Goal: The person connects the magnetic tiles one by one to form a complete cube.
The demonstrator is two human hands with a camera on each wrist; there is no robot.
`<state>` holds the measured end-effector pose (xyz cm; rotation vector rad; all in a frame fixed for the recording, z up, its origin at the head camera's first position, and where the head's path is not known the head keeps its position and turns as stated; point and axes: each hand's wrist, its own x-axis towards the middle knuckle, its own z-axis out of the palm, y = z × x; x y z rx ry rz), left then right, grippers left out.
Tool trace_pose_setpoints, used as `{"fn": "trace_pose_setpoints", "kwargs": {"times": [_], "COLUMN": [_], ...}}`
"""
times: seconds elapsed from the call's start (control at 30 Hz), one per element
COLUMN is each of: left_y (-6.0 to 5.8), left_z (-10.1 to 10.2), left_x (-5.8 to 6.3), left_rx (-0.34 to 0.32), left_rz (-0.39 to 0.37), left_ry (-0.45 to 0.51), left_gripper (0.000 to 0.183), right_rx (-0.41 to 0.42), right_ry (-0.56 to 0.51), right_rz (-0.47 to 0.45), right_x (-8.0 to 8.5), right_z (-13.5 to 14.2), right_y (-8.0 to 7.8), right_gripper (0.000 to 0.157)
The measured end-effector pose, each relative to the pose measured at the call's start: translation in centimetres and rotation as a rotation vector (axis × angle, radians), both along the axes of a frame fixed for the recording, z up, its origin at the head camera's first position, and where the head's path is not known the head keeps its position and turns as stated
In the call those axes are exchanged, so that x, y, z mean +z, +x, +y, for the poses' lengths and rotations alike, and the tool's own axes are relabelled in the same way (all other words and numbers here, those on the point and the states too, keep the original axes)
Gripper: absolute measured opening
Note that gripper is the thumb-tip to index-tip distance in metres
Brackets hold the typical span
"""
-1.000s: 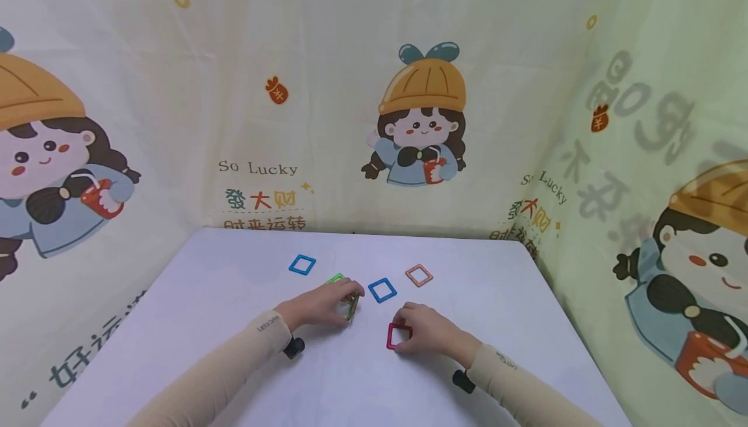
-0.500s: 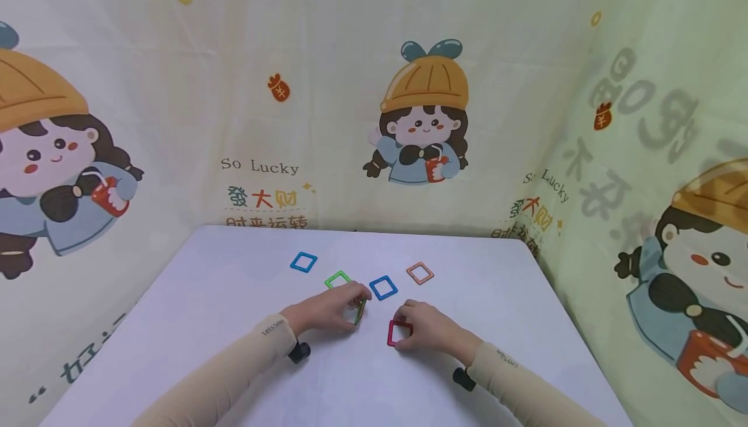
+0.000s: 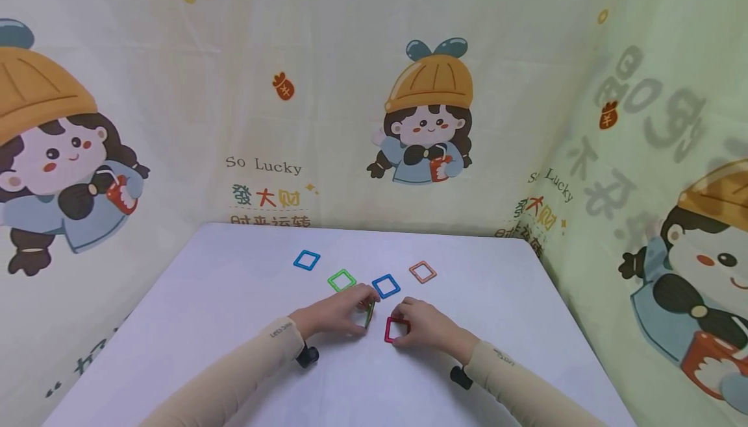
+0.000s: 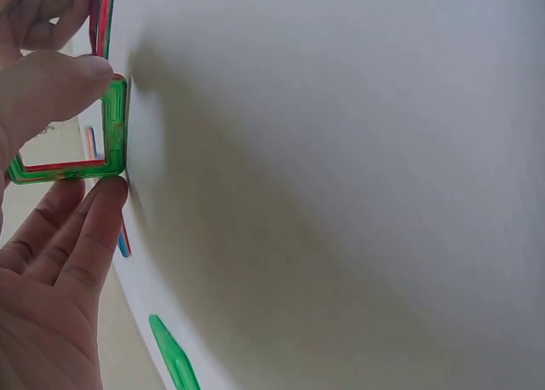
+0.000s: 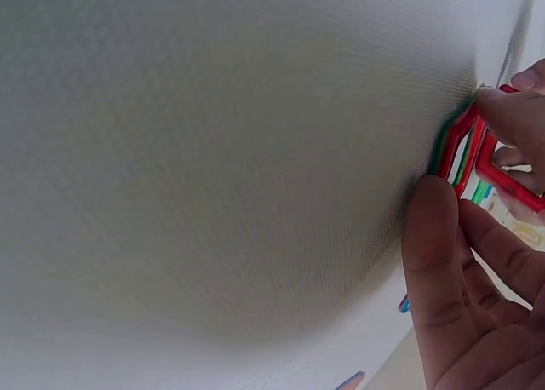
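My left hand pinches a hollow square magnetic tile between thumb and fingers. In the left wrist view it looks green, with red along its inner edge; the head view shows it nearly edge-on. A short gap to the right, my right hand grips a red hollow square magnetic tile by its near and far edges, upright on or just above the table. Green edging shows on that tile in the right wrist view. Whether each hand holds one tile or two stacked, I cannot tell. The held tiles are apart.
Beyond my hands, flat on the white table, lie a light blue tile, a green tile, a blue tile and an orange tile. Printed curtains hang behind and beside the table.
My left hand has moved right with its tile, closer to the red one, uncovering the green tile on the table. My right hand has stayed nearly still. The head view has shifted slightly.
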<state>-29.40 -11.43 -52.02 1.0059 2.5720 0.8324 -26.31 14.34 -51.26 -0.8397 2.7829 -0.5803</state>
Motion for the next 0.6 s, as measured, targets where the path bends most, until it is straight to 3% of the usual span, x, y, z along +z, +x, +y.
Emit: {"fn": "trace_pose_setpoints", "kwargs": {"times": [0.6], "left_y": [0.5], "left_z": [2.2], "left_x": [-0.5], "left_rx": [-0.024], "left_rz": [-0.002], "left_ry": [0.034], "left_gripper": [0.066], "right_rx": [0.007], "right_ry": [-0.041], "right_rz": [-0.01], "right_x": [0.1], "right_z": [0.0], "right_y": [0.0], "right_gripper": [0.045]}}
